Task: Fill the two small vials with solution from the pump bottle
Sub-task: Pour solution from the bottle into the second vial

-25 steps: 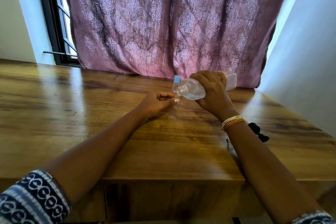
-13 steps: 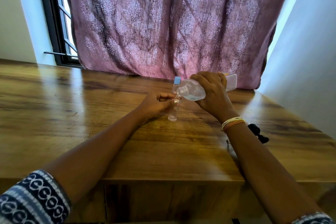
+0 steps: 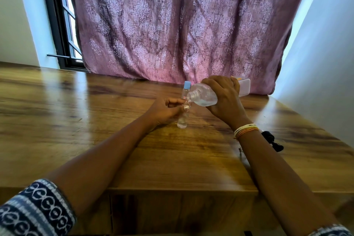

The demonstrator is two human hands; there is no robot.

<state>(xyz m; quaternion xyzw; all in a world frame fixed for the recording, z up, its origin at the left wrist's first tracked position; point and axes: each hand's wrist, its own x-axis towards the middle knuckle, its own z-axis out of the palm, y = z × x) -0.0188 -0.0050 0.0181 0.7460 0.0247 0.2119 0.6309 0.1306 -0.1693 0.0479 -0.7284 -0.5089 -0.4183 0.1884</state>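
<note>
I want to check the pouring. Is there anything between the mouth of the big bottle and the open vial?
Nothing visible. The right hand tilts the bottle so its mouth sits just above the open vial, which the left hand steadies. The blue-capped vial stands behind.

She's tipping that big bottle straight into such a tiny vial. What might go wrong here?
The big bottle has a far wider mouth than the open vial, so solution could run down onto the wooden table. Only the left hand steadies the vial near its top, so a nudge from the bottle in the right hand might tip it. The capped vial behind stands close enough to get knocked.
</note>
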